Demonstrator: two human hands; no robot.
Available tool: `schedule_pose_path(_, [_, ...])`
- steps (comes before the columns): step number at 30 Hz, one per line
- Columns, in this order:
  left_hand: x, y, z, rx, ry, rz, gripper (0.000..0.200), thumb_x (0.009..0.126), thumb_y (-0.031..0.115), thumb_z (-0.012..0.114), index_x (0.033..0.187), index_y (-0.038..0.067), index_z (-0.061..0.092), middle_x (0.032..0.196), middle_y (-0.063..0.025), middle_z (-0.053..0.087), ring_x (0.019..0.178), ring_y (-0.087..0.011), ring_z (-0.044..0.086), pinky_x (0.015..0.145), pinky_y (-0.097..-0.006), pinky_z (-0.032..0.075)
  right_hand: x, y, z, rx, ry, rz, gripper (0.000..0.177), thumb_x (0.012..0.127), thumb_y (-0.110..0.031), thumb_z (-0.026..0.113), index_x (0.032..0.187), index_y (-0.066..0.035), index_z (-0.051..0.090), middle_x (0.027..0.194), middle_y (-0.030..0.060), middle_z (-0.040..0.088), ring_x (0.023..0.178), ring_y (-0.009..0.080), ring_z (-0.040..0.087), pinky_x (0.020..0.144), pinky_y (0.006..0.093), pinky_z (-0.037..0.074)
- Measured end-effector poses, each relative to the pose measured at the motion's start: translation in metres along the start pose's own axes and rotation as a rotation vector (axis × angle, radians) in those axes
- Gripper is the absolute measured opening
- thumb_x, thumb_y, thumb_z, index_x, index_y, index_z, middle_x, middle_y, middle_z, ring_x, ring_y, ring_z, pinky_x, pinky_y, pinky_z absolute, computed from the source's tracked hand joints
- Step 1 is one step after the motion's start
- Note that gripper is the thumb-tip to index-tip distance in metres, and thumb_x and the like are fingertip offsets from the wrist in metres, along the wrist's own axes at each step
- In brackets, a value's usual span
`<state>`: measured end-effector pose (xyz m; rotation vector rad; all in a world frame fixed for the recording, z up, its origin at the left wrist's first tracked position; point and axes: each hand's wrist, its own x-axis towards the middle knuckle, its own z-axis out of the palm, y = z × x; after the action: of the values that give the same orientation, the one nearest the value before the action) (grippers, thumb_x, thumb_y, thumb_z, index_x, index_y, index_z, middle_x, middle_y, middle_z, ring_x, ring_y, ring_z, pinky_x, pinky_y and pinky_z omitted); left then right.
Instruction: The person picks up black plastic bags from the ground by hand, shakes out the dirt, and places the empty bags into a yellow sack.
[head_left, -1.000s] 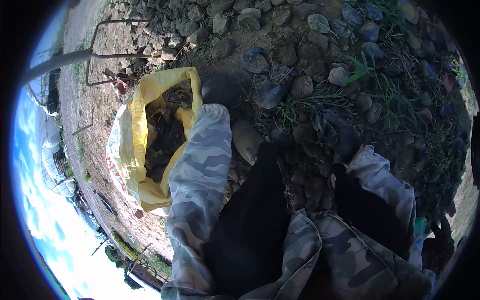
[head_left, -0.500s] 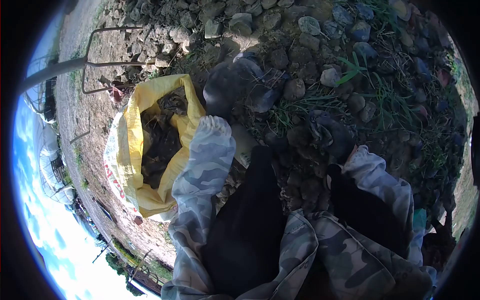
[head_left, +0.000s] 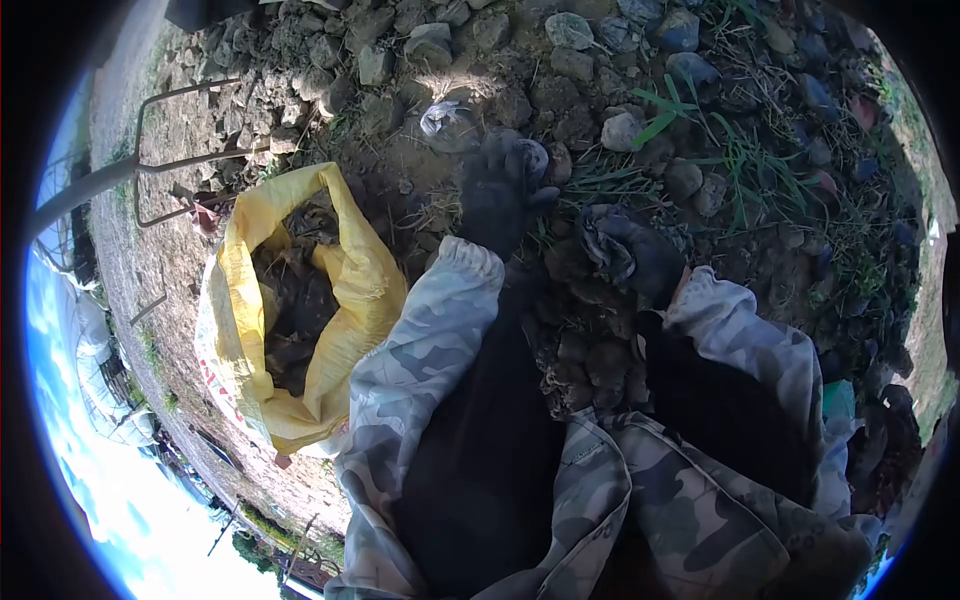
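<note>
The left hand [head_left: 500, 195], in a dark glove, lies low over the stony ground with its fingers stretched forward and a little apart, holding nothing. Just past its fingertips sits a pale grey lump [head_left: 450, 120], which may be a stone or a crumpled scrap; the view is too soft to settle it. The camouflage left sleeve [head_left: 420, 350] runs back from the wrist toward the body.

To the outer side of the left hand, close against that sleeve, stands an open yellow sack [head_left: 350, 290], its mouth slack and folded, with dark clumped matter [head_left: 290, 300] inside. Beyond the sack, farther from the hand, a thin metal frame [head_left: 180, 163] lies on bare dirt.

The right hand [head_left: 625, 250], also in a dark glove, rests just beside the left one, curled down onto the soil; I cannot tell whether its fingers are closed on anything. Dark earth clods [head_left: 590, 360] lie between the two arms, just behind both hands. A light round stone [head_left: 622, 130] sits ahead of the right hand, and blades of grass [head_left: 740, 160] grow ahead of it and to its outer side. The right sleeve [head_left: 745, 335] bends back behind the wrist.
</note>
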<state>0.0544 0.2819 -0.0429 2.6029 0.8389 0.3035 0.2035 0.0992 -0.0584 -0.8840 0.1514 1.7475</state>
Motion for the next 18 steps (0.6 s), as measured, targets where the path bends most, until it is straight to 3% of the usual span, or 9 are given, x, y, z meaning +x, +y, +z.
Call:
schedule_pose_path(3, [0.01, 0.002, 0.008, 0.051, 0.12, 0.057, 0.06, 0.079, 0.042, 0.067, 0.118, 0.001, 0.049, 0.114, -0.0219, 0.056, 0.104, -0.0407, 0.055, 0.085, -0.0468, 0.045, -0.001, -0.002, 0.006, -0.036, -0.014, -0.036, 0.024, 0.092, -0.017, 0.05, 0.114, -0.006, 0.051, 0.091, 0.0031, 0.056, 0.076, 0.0102, 0.055, 0.066, 0.025, 0.048])
schedule_pose_path(5, [0.016, -0.002, 0.009, -0.17, -0.047, -0.183, 0.042, 0.081, 0.036, 0.065, 0.107, 0.003, 0.056, 0.1, -0.0218, 0.062, 0.09, -0.0405, 0.06, 0.076, -0.0474, 0.048, -0.005, -0.009, 0.014, -0.012, -0.058, -0.015, 0.023, 0.092, -0.017, 0.05, 0.113, -0.006, 0.052, 0.089, 0.0025, 0.056, 0.075, 0.0103, 0.055, 0.067, 0.0248, 0.048])
schedule_pose_path(8, [0.018, -0.003, 0.004, -0.139, 0.015, -0.096, 0.029, 0.082, 0.03, 0.062, 0.097, 0.005, 0.059, 0.09, -0.0201, 0.064, 0.08, -0.0406, 0.062, 0.07, -0.0485, 0.048, -0.006, -0.008, 0.012, -0.03, -0.06, -0.025, 0.022, 0.092, -0.017, 0.05, 0.111, -0.006, 0.053, 0.088, 0.002, 0.057, 0.075, 0.0106, 0.056, 0.066, 0.0259, 0.048])
schedule_pose_path(12, [0.022, 0.001, -0.007, -0.064, -0.121, -0.26, 0.024, 0.082, 0.026, 0.06, 0.096, 0.006, 0.06, 0.095, -0.0207, 0.064, 0.084, -0.0412, 0.061, 0.072, -0.0488, 0.048, 0.0, -0.003, 0.01, -0.16, -0.077, -0.153, 0.021, 0.093, -0.018, 0.048, 0.11, -0.006, 0.054, 0.086, 0.0029, 0.058, 0.075, 0.0121, 0.056, 0.061, 0.0308, 0.049])
schedule_pose_path(14, [0.027, -0.001, -0.015, -0.169, -0.154, -0.335, 0.026, 0.08, 0.025, 0.06, 0.097, 0.006, 0.058, 0.092, -0.0169, 0.063, 0.076, -0.039, 0.061, 0.066, -0.0492, 0.048, -0.008, -0.01, 0.019, -0.086, -0.071, -0.073, 0.021, 0.093, -0.019, 0.048, 0.109, -0.007, 0.054, 0.087, 0.0035, 0.058, 0.075, 0.013, 0.056, 0.06, 0.032, 0.048])
schedule_pose_path(18, [0.042, -0.001, -0.025, -0.241, -0.322, -0.202, 0.036, 0.078, 0.032, 0.065, 0.101, 0.005, 0.058, 0.094, -0.0189, 0.063, 0.083, -0.0391, 0.062, 0.072, -0.047, 0.048, -0.012, -0.01, 0.023, 0.064, -0.021, 0.034, 0.019, 0.092, -0.02, 0.048, 0.107, -0.009, 0.053, 0.086, 0.0043, 0.057, 0.074, 0.0151, 0.056, 0.06, 0.0336, 0.048])
